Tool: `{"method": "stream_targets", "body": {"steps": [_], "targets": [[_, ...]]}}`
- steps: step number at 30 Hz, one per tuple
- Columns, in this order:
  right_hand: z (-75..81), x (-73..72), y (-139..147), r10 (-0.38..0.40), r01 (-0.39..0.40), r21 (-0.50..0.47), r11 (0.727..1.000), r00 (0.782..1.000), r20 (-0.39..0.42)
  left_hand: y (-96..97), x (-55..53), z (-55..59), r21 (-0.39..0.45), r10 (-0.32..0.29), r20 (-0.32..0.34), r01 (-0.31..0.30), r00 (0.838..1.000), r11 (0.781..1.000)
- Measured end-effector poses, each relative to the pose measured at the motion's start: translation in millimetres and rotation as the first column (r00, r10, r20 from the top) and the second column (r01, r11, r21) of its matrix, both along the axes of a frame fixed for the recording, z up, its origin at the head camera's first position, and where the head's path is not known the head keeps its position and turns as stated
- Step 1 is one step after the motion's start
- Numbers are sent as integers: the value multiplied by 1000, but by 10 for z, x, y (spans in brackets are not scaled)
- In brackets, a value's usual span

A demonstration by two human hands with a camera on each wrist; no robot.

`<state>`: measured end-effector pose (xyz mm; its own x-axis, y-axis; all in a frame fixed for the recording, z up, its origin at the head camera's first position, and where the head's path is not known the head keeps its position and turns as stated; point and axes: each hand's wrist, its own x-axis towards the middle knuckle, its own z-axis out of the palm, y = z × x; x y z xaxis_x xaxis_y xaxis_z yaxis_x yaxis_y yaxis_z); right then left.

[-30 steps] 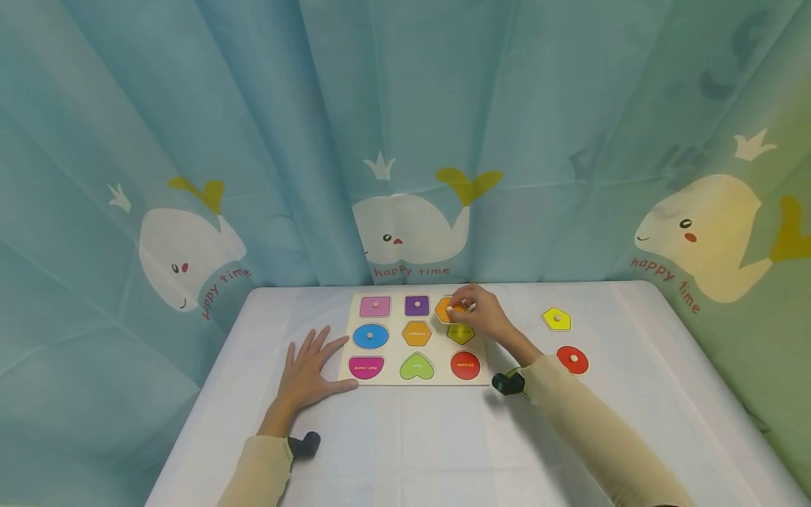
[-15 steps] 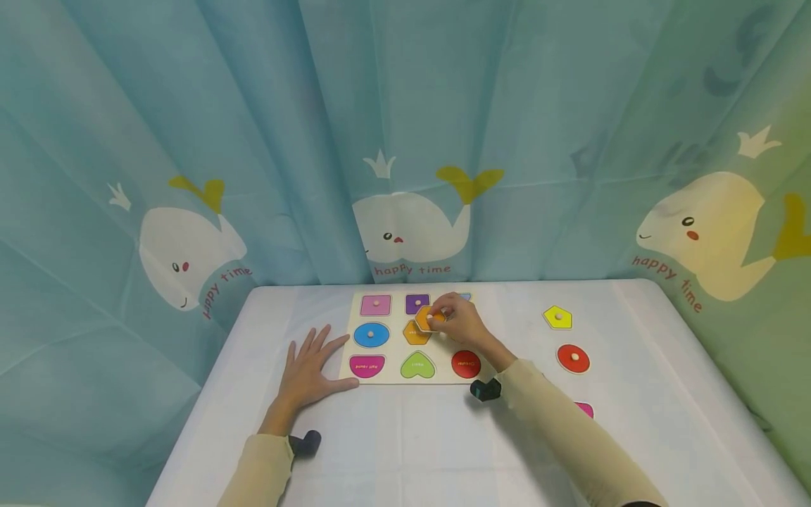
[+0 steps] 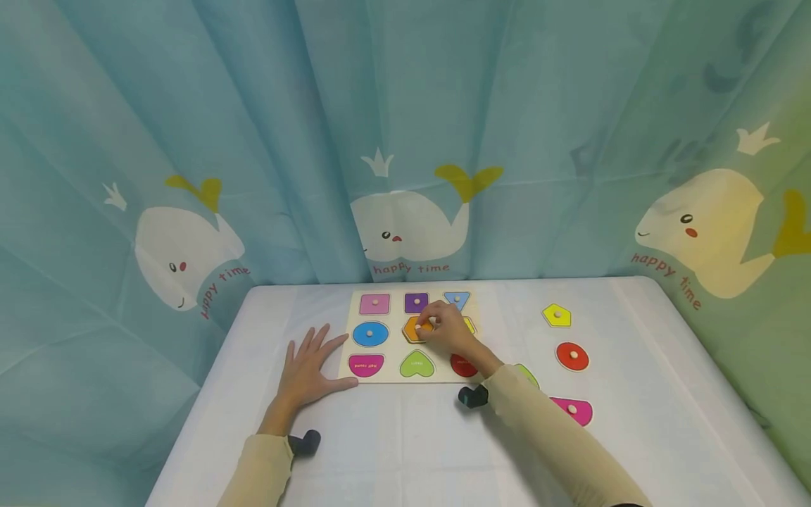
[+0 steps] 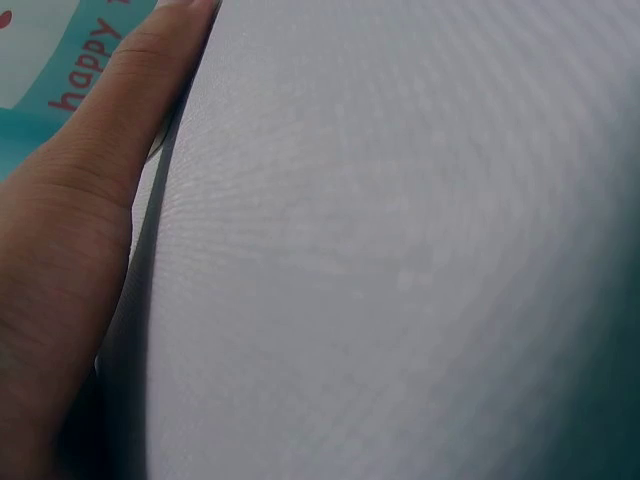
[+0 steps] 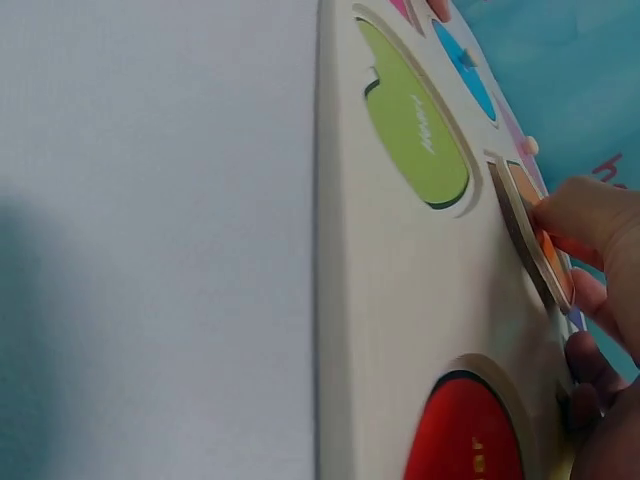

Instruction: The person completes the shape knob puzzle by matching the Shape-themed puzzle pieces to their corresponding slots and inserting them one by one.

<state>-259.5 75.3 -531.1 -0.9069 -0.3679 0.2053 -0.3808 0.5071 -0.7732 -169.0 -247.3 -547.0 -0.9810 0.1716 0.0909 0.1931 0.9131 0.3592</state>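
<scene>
In the head view, my right hand (image 3: 451,333) pinches the small knob of an orange hexagon puzzle piece (image 3: 412,329). The piece is over the middle slot of the pale shape puzzle board (image 3: 392,362). From the right wrist, the hexagon (image 5: 524,182) looks slightly raised and tilted at its recess. My left hand (image 3: 312,370) lies spread on the table, thumb and a fingertip at the board's left edge. The heart slot (image 3: 417,364) and half-round slot (image 3: 365,365) show their printed bottoms. My right hand partly covers the yellow slot (image 3: 469,324) and red circle slot (image 3: 463,365).
Right of the board lie a yellow pentagon (image 3: 557,315), a red circle (image 3: 572,357) and a magenta half-round (image 3: 575,411). A green piece (image 3: 528,374) is partly under my right forearm. Knobbed pieces, including a blue oval (image 3: 370,334), sit in the board. A curtain (image 3: 538,232) hangs behind.
My right hand has carried the orange hexagon leftward and nearer, from above the board's far right corner to its middle slot. The blue triangle has come into view. The left hand stays put.
</scene>
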Motion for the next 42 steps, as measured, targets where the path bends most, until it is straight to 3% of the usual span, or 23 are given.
{"method": "stream_targets", "body": {"steps": [10, 28, 37, 42], "targets": [[-56, 6, -52, -53, 55, 116, 992, 998, -17, 9, 2, 38, -4, -2, 21, 2, 1000, 1000], [-57, 38, -71, -95, 94, 126, 988, 995, 4, 13, 11, 47, -5, -7, 13, 7, 1000, 1000], [-71, 39, -58, -81, 82, 127, 989, 997, -14, 8, 2, 40, -6, -7, 15, 7, 1000, 1000], [-36, 23, -7, -23, 24, 152, 988, 1000, -9, 8, 2, 39, -2, -5, 21, 5, 1000, 1000]]}}
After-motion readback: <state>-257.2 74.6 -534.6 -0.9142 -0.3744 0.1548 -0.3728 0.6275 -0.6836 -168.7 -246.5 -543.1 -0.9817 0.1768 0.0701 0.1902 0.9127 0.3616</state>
